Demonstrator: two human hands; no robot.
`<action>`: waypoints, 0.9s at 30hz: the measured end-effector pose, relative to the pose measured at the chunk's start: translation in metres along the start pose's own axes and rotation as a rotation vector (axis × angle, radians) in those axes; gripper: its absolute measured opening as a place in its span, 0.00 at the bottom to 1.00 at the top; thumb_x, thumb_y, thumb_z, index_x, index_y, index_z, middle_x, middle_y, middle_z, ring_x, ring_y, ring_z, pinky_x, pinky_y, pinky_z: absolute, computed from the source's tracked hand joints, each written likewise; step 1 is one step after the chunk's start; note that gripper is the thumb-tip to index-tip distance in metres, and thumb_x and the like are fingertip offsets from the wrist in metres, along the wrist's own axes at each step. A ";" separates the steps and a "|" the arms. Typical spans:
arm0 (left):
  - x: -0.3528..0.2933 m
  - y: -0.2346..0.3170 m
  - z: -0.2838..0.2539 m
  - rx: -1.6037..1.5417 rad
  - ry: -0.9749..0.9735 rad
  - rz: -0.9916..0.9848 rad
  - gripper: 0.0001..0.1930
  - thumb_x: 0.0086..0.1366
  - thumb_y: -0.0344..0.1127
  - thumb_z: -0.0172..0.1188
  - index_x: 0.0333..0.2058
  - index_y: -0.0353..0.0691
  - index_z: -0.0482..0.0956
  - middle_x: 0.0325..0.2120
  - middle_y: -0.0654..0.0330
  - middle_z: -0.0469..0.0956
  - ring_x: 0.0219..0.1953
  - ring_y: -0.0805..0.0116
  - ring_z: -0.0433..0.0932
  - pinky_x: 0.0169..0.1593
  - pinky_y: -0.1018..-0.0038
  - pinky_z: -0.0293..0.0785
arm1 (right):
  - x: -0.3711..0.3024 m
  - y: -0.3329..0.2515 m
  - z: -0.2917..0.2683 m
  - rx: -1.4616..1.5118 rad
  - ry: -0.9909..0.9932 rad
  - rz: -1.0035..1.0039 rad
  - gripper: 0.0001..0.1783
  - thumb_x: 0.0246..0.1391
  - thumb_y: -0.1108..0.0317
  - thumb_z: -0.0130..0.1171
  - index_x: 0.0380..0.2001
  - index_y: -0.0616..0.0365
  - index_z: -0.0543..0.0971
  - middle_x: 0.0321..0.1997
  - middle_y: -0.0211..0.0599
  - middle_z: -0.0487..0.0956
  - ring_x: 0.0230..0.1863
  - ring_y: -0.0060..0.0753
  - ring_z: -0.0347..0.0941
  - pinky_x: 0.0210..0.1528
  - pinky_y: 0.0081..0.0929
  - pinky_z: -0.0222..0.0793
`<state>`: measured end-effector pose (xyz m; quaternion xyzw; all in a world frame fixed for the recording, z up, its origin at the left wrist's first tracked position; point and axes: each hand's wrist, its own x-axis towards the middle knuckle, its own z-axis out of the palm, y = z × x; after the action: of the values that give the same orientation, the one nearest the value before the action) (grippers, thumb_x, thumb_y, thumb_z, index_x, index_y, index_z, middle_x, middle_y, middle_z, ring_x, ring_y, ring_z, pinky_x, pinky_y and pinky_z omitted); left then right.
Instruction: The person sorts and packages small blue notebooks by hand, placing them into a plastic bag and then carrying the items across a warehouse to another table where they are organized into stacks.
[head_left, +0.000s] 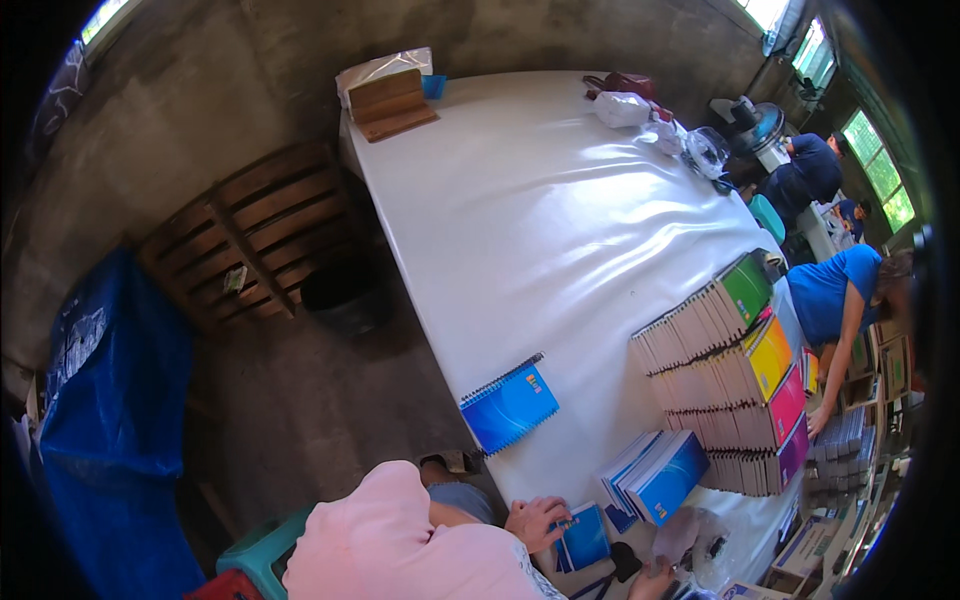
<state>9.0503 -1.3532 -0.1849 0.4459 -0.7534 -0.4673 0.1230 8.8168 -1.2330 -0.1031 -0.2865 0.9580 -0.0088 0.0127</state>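
My left hand (538,522) is closed on the near edge of a blue spiral notebook (585,538) at the table's front edge. My right hand (652,579), partly cut off by the lower rim, has its fingers curled beside a crumpled clear plastic bag (708,545); what it holds, if anything, cannot be made out. A small black object (625,562) lies between my hands. Just beyond them several blue notebooks (665,480) lean together in a bunch. Farther left lies a flat pile of blue spiral notebooks (510,404).
Long rows of notebooks with green (745,290), yellow (768,355), pink (786,403) and purple covers (793,450) stand at the right. Beyond them a person in a blue shirt (835,295) reaches toward stacks. A brown wooden holder (392,105) sits on the white table's (480,200) far corner.
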 end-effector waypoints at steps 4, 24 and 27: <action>-0.003 0.004 -0.009 0.010 0.068 0.014 0.11 0.56 0.43 0.57 0.39 0.58 0.76 0.44 0.73 0.72 0.46 0.72 0.70 0.44 0.65 0.55 | -0.004 0.033 -0.002 0.000 0.076 0.028 0.20 0.47 0.62 0.59 0.45 0.55 0.78 0.47 0.47 0.76 0.49 0.51 0.71 0.51 0.38 0.65; 0.003 -0.027 0.038 0.232 0.397 0.361 0.11 0.54 0.42 0.63 0.37 0.52 0.77 0.35 0.71 0.77 0.38 0.70 0.72 0.43 0.67 0.52 | -0.041 0.081 0.107 0.054 0.223 0.460 0.26 0.57 0.52 0.49 0.59 0.37 0.66 0.58 0.43 0.66 0.60 0.50 0.60 0.56 0.54 0.57; 0.005 -0.029 0.038 0.233 0.441 0.363 0.15 0.55 0.42 0.63 0.41 0.49 0.76 0.35 0.70 0.77 0.38 0.71 0.71 0.45 0.68 0.52 | -0.036 0.109 0.089 0.180 0.105 0.367 0.23 0.53 0.57 0.54 0.54 0.41 0.70 0.55 0.40 0.68 0.56 0.47 0.63 0.51 0.53 0.62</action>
<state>9.0410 -1.3396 -0.2299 0.4057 -0.8245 -0.2402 0.3129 8.7897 -1.1227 -0.1941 -0.1040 0.9888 -0.1068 -0.0104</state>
